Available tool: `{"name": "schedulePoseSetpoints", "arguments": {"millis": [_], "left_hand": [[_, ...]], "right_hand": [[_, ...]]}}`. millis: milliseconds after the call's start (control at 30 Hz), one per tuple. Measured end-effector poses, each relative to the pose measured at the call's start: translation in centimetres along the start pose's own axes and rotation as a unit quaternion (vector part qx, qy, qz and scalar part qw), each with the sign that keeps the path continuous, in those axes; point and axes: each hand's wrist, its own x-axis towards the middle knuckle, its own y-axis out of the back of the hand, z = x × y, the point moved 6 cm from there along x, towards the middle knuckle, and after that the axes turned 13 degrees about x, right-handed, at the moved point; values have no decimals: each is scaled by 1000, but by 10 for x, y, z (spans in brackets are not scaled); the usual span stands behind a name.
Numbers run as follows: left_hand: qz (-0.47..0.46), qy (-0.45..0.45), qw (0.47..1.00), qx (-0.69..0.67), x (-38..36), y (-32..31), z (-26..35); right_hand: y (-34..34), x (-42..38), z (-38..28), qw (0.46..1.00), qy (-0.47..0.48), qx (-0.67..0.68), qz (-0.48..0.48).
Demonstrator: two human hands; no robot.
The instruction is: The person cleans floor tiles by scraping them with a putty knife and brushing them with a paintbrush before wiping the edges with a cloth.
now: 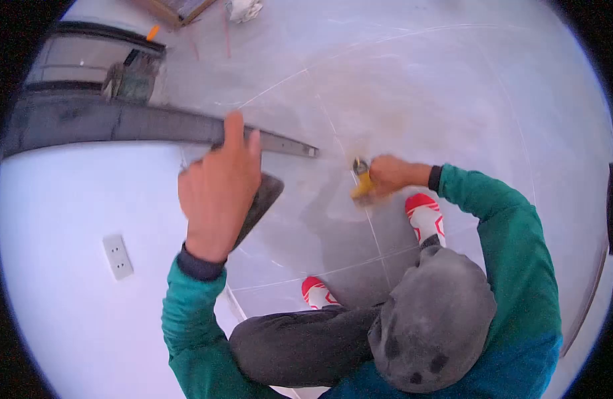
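My left hand [217, 193] is raised at left of centre, index finger stretched out and other fingers curled. Under its palm, a dark flat piece with a rounded corner [265, 199] sticks out, partly hidden by the hand. The fingertip overlaps a long dark grey bar [167, 125] in this view. Lower and to the right, my right hand [389, 174] is closed around a yellow tool with a dark round part [362, 176], held over the floor. Motion blurs this tool, and I cannot tell its exact kind.
Pale floor tiles [453, 100] with light joint lines spread ahead. A white wall with a socket [118, 257] stands at left. At the upper left are a greenish-grey block [133, 78], a small orange object [153, 32] and a wooden-edged frame [177, 12]. My socked feet [426, 219] are below.
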Motion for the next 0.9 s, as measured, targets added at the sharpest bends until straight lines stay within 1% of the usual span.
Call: {"name": "schedulePoseSetpoints", "arguments": {"millis": [33,67,100,133,167,233,267,300,333,367,400,433,500,533,567,600,633,700,767,833,900], "left_hand": [[-11,8,1000,10,-7,0,-1],[-6,9,1000,-19,-14,-2,-1],[-1,12,999,-46,-23,-3,-3],[-10,28,999,-36,-37,-8,-14],[-30,29,998,-45,-49,-8,-16],[-67,40,996,-44,-71,-13,-20],[-39,26,996,-81,-79,-14,-20],[-12,13,993,-119,-89,-14,-23],[-10,14,991,-129,-102,-17,-27],[-19,21,992,-124,-115,-22,-33],[-29,19,992,-122,-128,-26,-37],[-40,7,992,-120,-132,-33,-34],[-43,18,994,-101,-158,-49,-43],[-33,-2,995,-99,-162,-51,-42],[-23,-19,995,-100,-168,-53,-41],[-30,-11,994,-108,-180,-61,-44],[-36,-10,994,-107,-189,-65,-45],[-52,-24,994,-91,-191,-70,-47],[-50,-33,997,-55,-195,-70,-46],[-49,-47,997,-33,-198,-73,-47],[-37,-48,998,-33,-201,-75,-50]], "right_hand": [[19,15,19,999,3,-24,42],[42,31,38,995,5,-52,86],[70,43,49,989,26,-65,127],[96,62,48,982,50,-77,166],[112,73,51,982,68,-76,160],[139,87,49,966,87,-116,212],[140,89,45,967,103,-110,205],[139,86,37,976,71,-73,193],[130,80,32,982,37,-38,180],[107,76,28,980,69,-4,186],[82,72,18,991,23,43,127],[58,60,13,994,4,84,67],[7,44,-17,984,58,167,-34],[-15,44,-14,982,62,175,-39],[-40,46,-14,977,111,174,-53],[-52,46,-19,970,158,172,-67],[-58,51,-13,968,161,176,-72],[-52,85,10,980,161,89,-72],[-57,139,53,969,235,75,32],[19,168,63,965,191,105,148],[62,191,72,966,129,38,220]]}}
